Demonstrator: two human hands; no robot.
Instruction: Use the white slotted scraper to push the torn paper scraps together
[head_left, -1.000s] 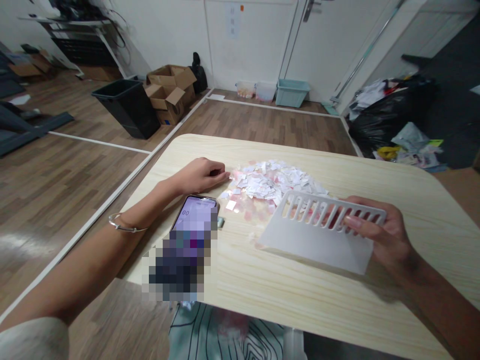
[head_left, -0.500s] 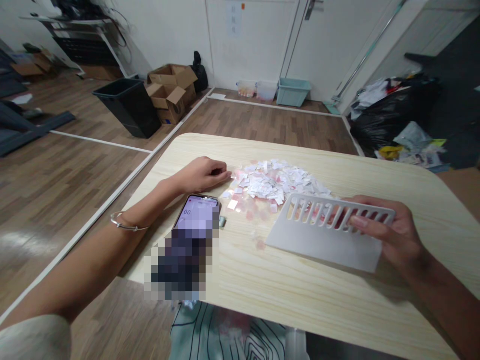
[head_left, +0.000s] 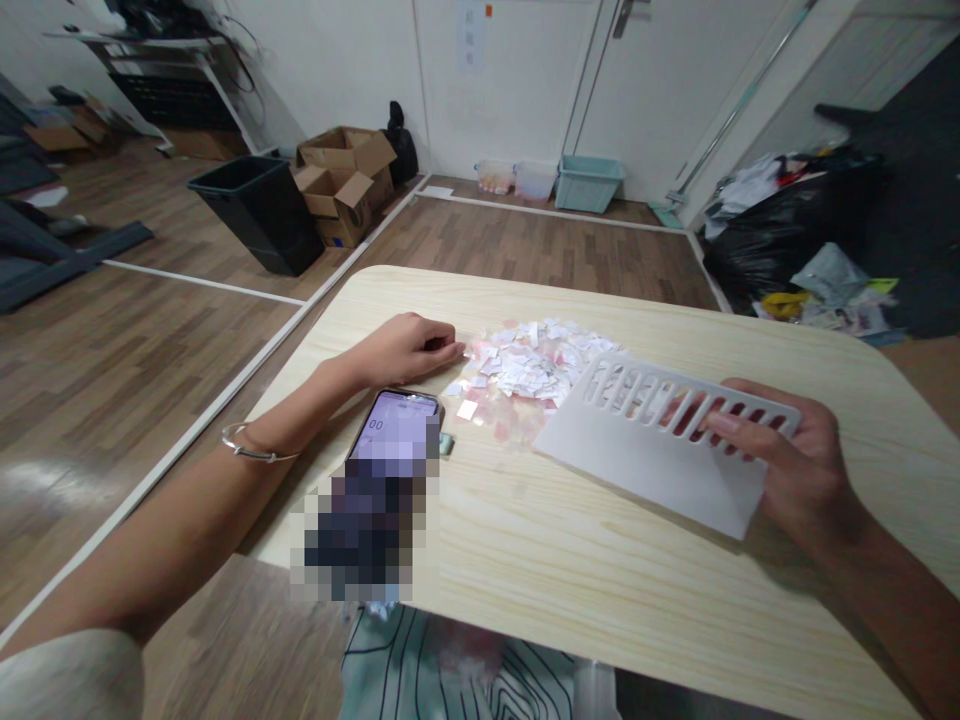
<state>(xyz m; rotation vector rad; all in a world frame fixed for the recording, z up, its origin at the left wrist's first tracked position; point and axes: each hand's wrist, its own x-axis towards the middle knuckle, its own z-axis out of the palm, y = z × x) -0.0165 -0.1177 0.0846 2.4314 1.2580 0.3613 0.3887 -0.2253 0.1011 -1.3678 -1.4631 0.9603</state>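
Note:
My right hand (head_left: pixel 806 465) grips a white slotted plastic scraper (head_left: pixel 652 465) at its right end, with the thumb on the near face and fingers behind the slots. The scraper is held tilted at the right side of a heap of small white paper pieces (head_left: pixel 529 365) and covers part of it. Thin clear and pinkish flakes (head_left: pixel 517 420) lie along the heap's near side. My left hand (head_left: pixel 412 348) rests on the table with its fingers curled closed, the fingertips at the heap's left edge. Nothing shows in it. A phone (head_left: pixel 397 430), partly pixelated, lies below my left wrist.
A small greenish object (head_left: pixel 446 444) sits beside the phone on the wooden table (head_left: pixel 570 580). Beyond the table are a black bin (head_left: pixel 259 215), cardboard boxes (head_left: pixel 341 185), a light blue tub (head_left: pixel 589 183) and black bags (head_left: pixel 780 230) on the floor.
My right hand has moved the scraper slightly away from me, raising its left top corner over the heap's right side. Loose flakes near its left end have shifted towards the heap. My left hand has stayed put.

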